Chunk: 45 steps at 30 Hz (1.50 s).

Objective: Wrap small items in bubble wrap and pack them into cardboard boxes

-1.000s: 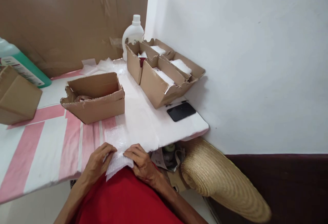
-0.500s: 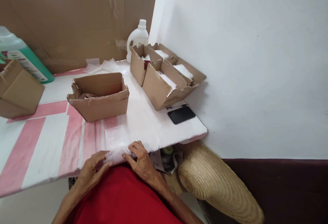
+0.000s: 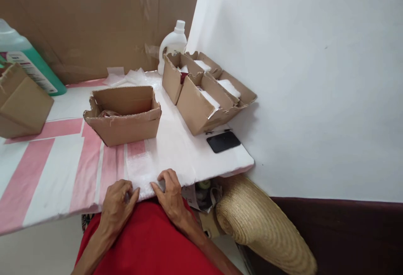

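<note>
A small sheet of bubble wrap (image 3: 140, 169) lies at the front edge of the table, its near end folded or rolled into a thicker strip. My left hand (image 3: 118, 201) is at its left end, fingers curled and thumb pressed against the strip. At the right end, my right hand (image 3: 171, 196) pinches the strip between thumb and bent fingers. Whatever may be inside the fold is hidden. Just beyond the wrap stands an open cardboard box (image 3: 126, 130) with something brownish in it.
Several joined cardboard boxes (image 3: 198, 107) with white wrapped pieces stand at the right, beside a phone (image 3: 223, 141) and a pen. Behind are a white bottle (image 3: 174, 42), loose plastic sheets (image 3: 135, 77) and a cardboard panel. A green jug (image 3: 39, 67) and another box (image 3: 27, 103) are left. A straw hat (image 3: 261, 220) hangs low right.
My left hand has turned more upright, its fingers curling in, and moved slightly right along the wrap. My right hand keeps nearly the same place. The view has shifted a little.
</note>
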{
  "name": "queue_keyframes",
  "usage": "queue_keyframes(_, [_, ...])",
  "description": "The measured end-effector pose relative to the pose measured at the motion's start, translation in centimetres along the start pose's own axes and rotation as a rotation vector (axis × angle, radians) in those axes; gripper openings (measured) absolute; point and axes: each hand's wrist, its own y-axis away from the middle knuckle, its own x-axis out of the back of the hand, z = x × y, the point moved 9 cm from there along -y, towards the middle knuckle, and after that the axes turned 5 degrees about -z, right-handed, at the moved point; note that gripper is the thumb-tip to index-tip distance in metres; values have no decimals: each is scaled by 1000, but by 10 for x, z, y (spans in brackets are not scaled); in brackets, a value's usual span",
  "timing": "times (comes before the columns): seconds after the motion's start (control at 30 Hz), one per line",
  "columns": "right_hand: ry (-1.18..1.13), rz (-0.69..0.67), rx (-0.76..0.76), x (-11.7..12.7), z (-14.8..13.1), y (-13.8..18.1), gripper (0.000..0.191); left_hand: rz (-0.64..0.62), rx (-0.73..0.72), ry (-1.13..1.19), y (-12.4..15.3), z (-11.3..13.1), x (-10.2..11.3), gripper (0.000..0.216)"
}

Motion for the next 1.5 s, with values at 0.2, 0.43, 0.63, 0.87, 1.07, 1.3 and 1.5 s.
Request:
queue_keyframes(0.2, [12,-68,131,-3,-13,-4,9,92,-304,-236,7,30,11,28])
queue_keyframes(0.43, [75,-302,305,-7,-13,3,54,-98,-406,-194,12,19,-6,39])
queue_keyframes(0.63, [28,-378,414,0,-23,-4,22,-134,-303,31,3,9,7,28])
queue_keyframes(0.87, [-130,-266,95,-6,-13,-50,15,-162,198,272,-35,-31,9,49])
queue_keyframes(1.07, [-7,-247,-6,-37,2,-78,25,171,105,-142,-42,-25,33,47])
queue_keyframes(1.3, [247,-279,357,-34,-37,-50,48,40,-323,-405,-12,3,-27,63])
queue_keyframes(1.5, [401,-482,485,-52,-20,-31,71,115,-355,-419,-12,-14,-28,74])
